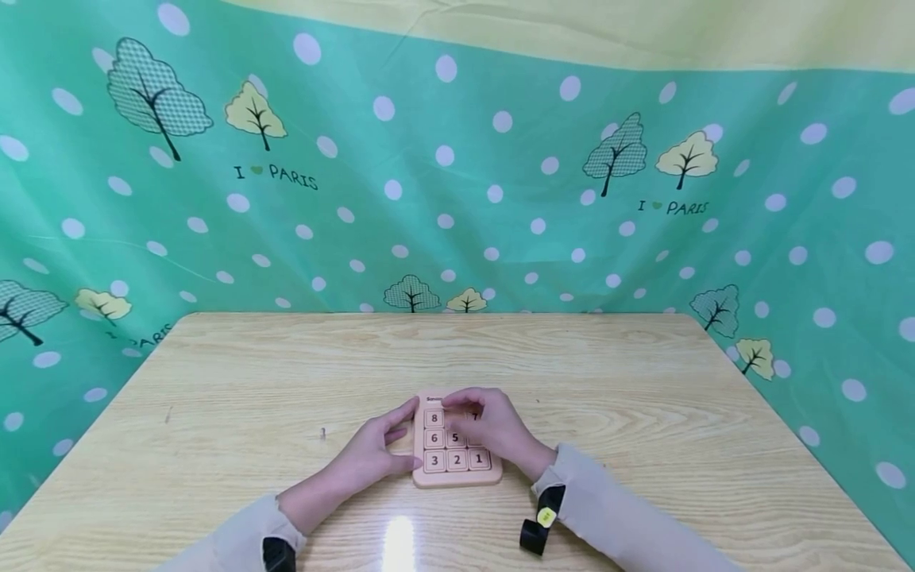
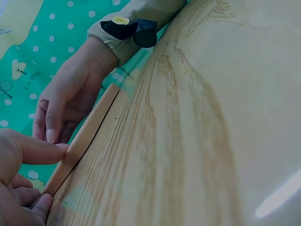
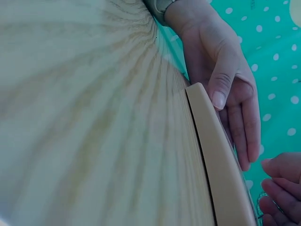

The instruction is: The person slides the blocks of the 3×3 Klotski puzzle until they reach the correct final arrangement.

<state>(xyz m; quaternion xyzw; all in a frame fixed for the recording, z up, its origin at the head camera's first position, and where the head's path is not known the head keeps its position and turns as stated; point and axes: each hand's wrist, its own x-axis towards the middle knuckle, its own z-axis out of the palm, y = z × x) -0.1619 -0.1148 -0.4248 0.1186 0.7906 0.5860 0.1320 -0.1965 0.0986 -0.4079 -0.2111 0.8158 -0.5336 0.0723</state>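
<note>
A pale pink number sliding puzzle [image 1: 457,479] lies flat on the table, with tiles 8, 6, 5, 3, 2 and 1 readable. My left hand [image 1: 368,449] steadies its left side, thumb at the lower corner and fingertips along the upper edge. In the right wrist view, the fingers of that left hand [image 3: 216,61] are nearly straight beside the puzzle's edge [image 3: 221,160]. Over the upper tiles is my right hand [image 1: 493,421], its thumb and index finger spread apart. It covers the top middle of the grid and part of the right column, including most of tile 7.
The wooden table [image 1: 286,357] extends around the puzzle on all sides. Behind it hangs a green polka-dot cloth [image 1: 443,191] with printed trees. A black strap with a yellow sticker [image 1: 546,517] sits on the right wrist. Light glares on the near table surface.
</note>
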